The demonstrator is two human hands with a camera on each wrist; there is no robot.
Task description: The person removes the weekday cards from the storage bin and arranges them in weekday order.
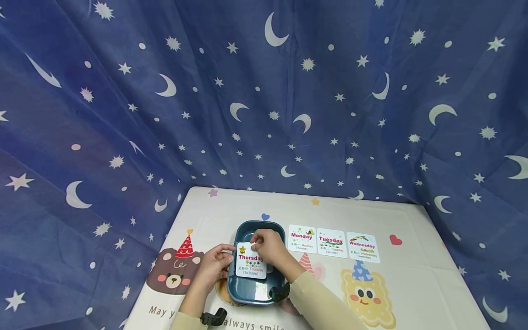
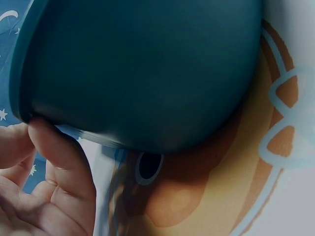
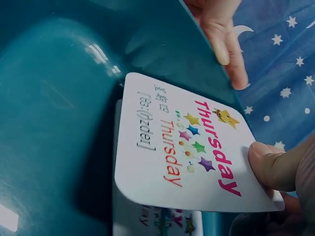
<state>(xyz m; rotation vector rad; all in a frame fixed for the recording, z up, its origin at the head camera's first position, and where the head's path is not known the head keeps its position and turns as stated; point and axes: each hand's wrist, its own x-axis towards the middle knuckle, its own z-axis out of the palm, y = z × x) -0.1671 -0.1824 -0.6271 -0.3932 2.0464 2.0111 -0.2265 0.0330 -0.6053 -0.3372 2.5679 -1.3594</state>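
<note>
Head view, hands: two, both at the tray; the right hand [image 1: 271, 247] reaches in from the lower right, fingers bent down onto a card, while the left hand [image 1: 214, 266] comes up from below, palm turned inward, fingers slightly bent
Head view, Thursday card: one, in the right hand's pinch, its face towards the person, over the inside of the tray [image 1: 249, 289]
Head view, cards in a row: three, to the right of the pinch and outside the tray, Monday card [image 1: 302, 239] nearest, then Tuesday card [image 1: 332, 243], then Wednesday card [image 1: 363, 247], all flat on the tablecloth [image 1: 416, 288]
Head view, wrist straps: two, black, one behind each hand
Left wrist view, tray rim: one stretch, with the left hand's fingertips touching it from outside; they rest there loosely, clenched on nothing
Right wrist view, pinch: thumb on the Thursday card's face, a finger behind, grasping one edge; the card slants
Right wrist view, lower card [image 3: 128, 220]: at least one, under the held card, in the tray; how many lie there cannot be told
</note>
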